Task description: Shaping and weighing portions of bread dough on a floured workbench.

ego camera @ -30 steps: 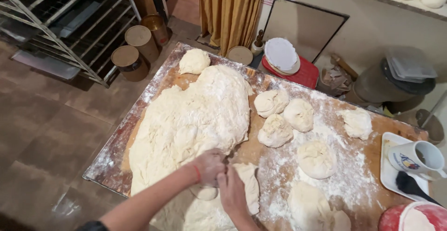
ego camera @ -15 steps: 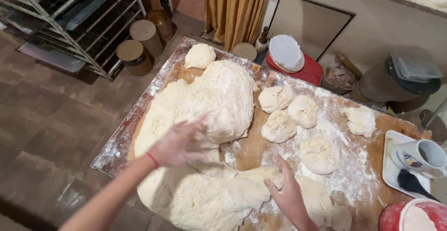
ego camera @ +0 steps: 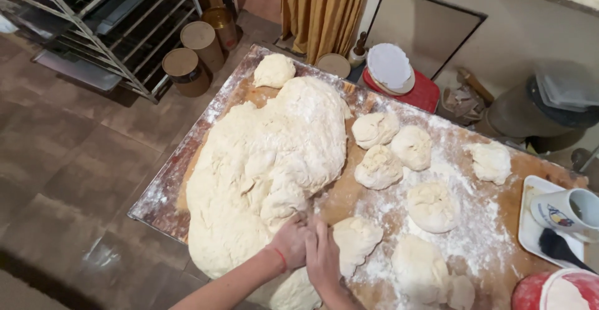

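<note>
A large mass of pale dough (ego camera: 268, 160) covers the left half of a floured wooden board (ego camera: 349, 191). My left hand (ego camera: 290, 244) and my right hand (ego camera: 322, 257) press together at the mass's near right edge, both gripping dough where a smaller lump (ego camera: 355, 238) joins it. A red band circles my left wrist. Several rounded dough pieces lie to the right, among them one (ego camera: 377, 166) at mid-board and one (ego camera: 432, 205) nearer me. A separate ball (ego camera: 273, 71) sits at the board's far corner.
A white tray (ego camera: 530, 222) with a mug (ego camera: 568, 209) and a dark brush (ego camera: 558, 247) is at the right. A red and white bowl (ego camera: 549, 291) sits at the bottom right. Metal racks (ego camera: 93, 23), round tins (ego camera: 184, 69) and a red box (ego camera: 412, 91) stand beyond the board.
My left hand has come back from the top of the big mass to its near edge. My right hand has moved left to meet it. Both now grip the dough together.
</note>
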